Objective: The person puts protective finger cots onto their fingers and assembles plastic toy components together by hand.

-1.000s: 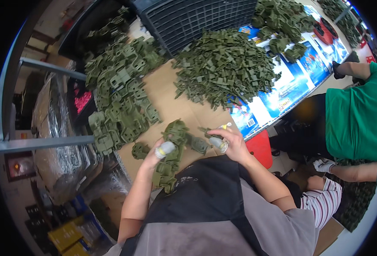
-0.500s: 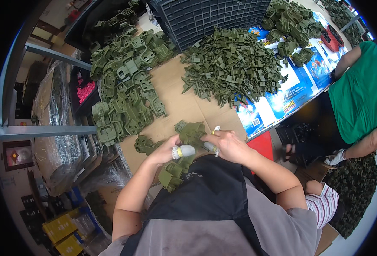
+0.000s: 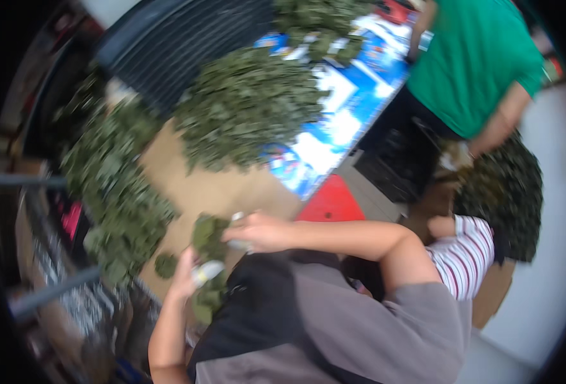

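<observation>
At the far left a long heap of olive-green plastic parts [image 3: 113, 192] runs down the edge of the brown cardboard sheet [image 3: 212, 189]; the blur smears them into lumpy, angular shapes. Just right of it, the left hand [image 3: 187, 275] curls around a small pale cylinder [image 3: 207, 272], white or silvery, perhaps a tube or roller, though the picture is too soft to be sure. Between the hands lies a small pile of the same green pieces [image 3: 207, 256], matte and jagged, touching both hands. The right hand [image 3: 260, 232] is closed over something small and light at the pile's upper edge; what it grips cannot be made out. Farther back, a bigger green mound [image 3: 251, 109] sits against a black ribbed crate [image 3: 161, 51]. At the right, a person in a green shirt [image 3: 481, 64] stands beside a dark sack of green parts [image 3: 507, 192].
</observation>
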The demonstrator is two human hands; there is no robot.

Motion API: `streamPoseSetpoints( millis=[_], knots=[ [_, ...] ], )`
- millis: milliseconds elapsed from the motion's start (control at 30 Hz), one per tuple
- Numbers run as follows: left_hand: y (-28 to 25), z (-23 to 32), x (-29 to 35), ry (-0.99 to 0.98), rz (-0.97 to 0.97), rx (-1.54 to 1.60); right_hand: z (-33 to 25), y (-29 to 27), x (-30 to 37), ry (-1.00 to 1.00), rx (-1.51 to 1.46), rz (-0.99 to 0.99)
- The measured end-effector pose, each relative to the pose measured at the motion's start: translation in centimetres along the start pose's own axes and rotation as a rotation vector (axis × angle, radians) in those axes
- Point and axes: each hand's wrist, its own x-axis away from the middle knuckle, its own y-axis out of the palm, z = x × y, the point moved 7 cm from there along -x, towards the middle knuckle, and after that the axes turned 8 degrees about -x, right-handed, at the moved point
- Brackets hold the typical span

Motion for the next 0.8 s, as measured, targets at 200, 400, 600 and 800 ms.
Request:
streamPoseSetpoints(
  millis=[200, 400, 600, 800],
  knots=[
    [0.1, 3.3, -1.3, 0.07, 0.009, 0.094, 0.6, -0.7, -0.6, 0.157, 0.071, -0.046],
    [-5.3, -2.9, -2.9, 0.103, 0.303, 0.673, 5.5, -2.5, 1.3, 0.113, -0.739, 0.143],
    [-6.4, -5.9, -2.7, 0.173, 0.581, 0.809, 10.2, -1.3, 6.3, 0.325, -0.129, 0.317],
    [-7.2, -9.8, -3.5, 0.224, 0.144, 1.138, 14.6, 2.2, 3.0, 0.512, -0.235, 0.561]
  ],
)
